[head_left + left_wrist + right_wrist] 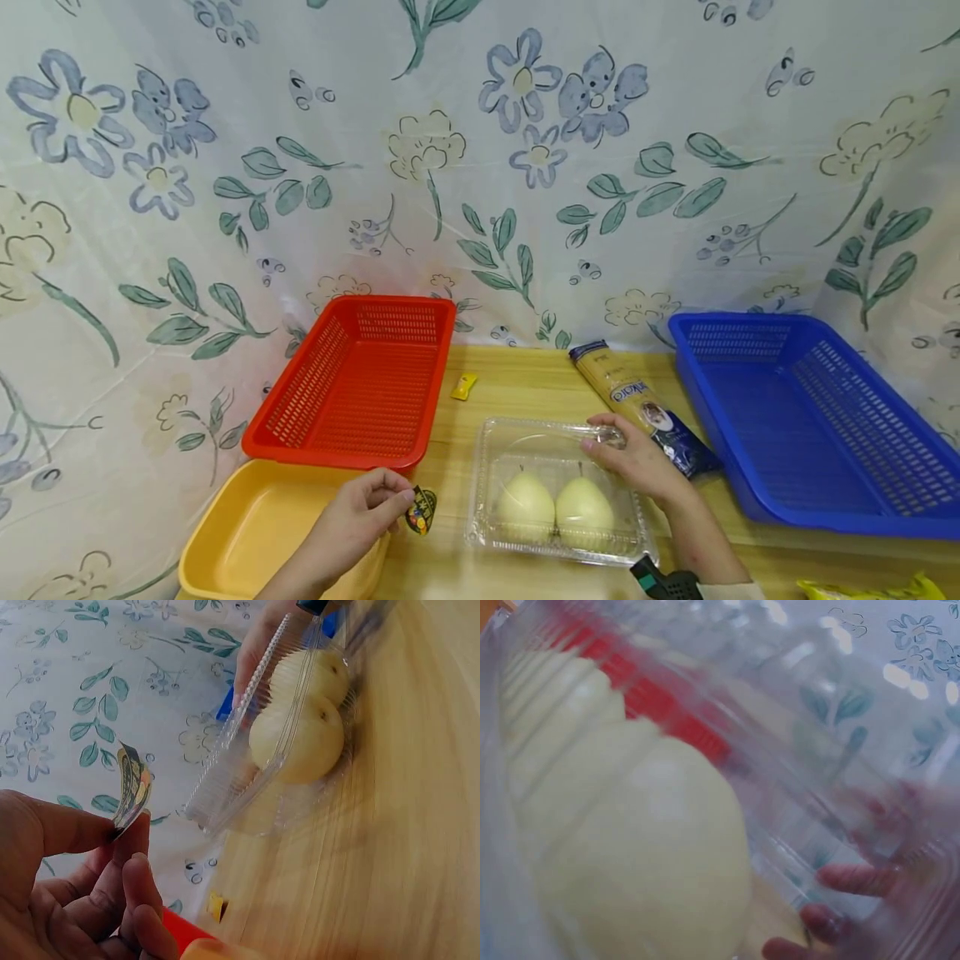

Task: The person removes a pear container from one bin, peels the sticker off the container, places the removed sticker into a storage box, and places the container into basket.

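My left hand (356,523) pinches a small dark sticker (422,511) with colored print between thumb and forefinger, above the yellow basin's right edge. In the left wrist view the sticker (132,787) curls slightly. A clear plastic clamshell box (510,433) with two pale yellow pears (583,510) inside sits at the front middle of the table. With my right hand (637,458) I grip the box at its far right corner. The right wrist view is blurred; fingers (855,879) show through the plastic beside a pear (652,840).
A red basket (360,375) stands back left, behind the yellow basin (247,517). To the right is a blue basket (780,400). A yellow-and-blue food packet (637,400) lies beside it. One small yellow wrapped candy (463,386) lies near the red basket; a yellow packet (870,590) shows at front right.
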`<state>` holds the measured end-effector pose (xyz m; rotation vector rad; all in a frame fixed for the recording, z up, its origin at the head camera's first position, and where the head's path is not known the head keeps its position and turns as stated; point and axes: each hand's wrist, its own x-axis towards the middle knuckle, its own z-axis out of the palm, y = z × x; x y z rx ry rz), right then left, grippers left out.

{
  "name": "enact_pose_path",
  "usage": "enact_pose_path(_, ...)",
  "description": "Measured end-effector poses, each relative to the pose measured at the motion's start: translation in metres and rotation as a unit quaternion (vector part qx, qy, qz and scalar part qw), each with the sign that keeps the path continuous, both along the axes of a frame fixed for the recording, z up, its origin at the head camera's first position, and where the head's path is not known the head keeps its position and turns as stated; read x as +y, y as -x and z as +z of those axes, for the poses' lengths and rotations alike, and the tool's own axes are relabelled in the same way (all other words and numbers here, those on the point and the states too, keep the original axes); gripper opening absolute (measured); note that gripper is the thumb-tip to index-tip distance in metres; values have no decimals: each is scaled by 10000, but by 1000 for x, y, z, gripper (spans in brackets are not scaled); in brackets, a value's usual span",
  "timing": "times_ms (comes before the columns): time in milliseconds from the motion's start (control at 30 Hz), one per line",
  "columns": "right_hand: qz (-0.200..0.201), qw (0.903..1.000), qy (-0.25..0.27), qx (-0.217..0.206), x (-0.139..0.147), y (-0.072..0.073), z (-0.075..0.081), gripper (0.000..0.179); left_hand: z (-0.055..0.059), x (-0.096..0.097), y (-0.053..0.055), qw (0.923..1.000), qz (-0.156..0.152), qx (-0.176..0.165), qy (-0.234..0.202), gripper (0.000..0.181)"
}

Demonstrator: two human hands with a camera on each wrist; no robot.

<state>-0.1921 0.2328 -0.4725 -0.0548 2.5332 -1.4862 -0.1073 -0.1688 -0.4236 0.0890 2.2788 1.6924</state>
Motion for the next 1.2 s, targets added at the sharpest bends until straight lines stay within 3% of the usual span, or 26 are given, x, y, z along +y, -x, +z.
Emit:
enact_pose_path(233,-11,10000,50,19,-1,0,0,59,-7,-35,-4,9992,-82,-277,261,31)
enact_pose_path(633,-50,10000,52,10,-1,0,1,59,-27,-90,-1,9949,-550,-841,125,31)
enact_pose_path(767,-53,9999,86,2,-1,0,0,59,-32,-106,0,9945,-561,-834,288,30)
enact_pose_path(900,-59,9999,97,12,-1,0,0,59,-34,-117,3,9951,-364,-731,552,28)
enact_pose_path(1200,-64,9999,98,3,0,0,-1,59,-34,-127,9,9914,-262,-454,1199,21)
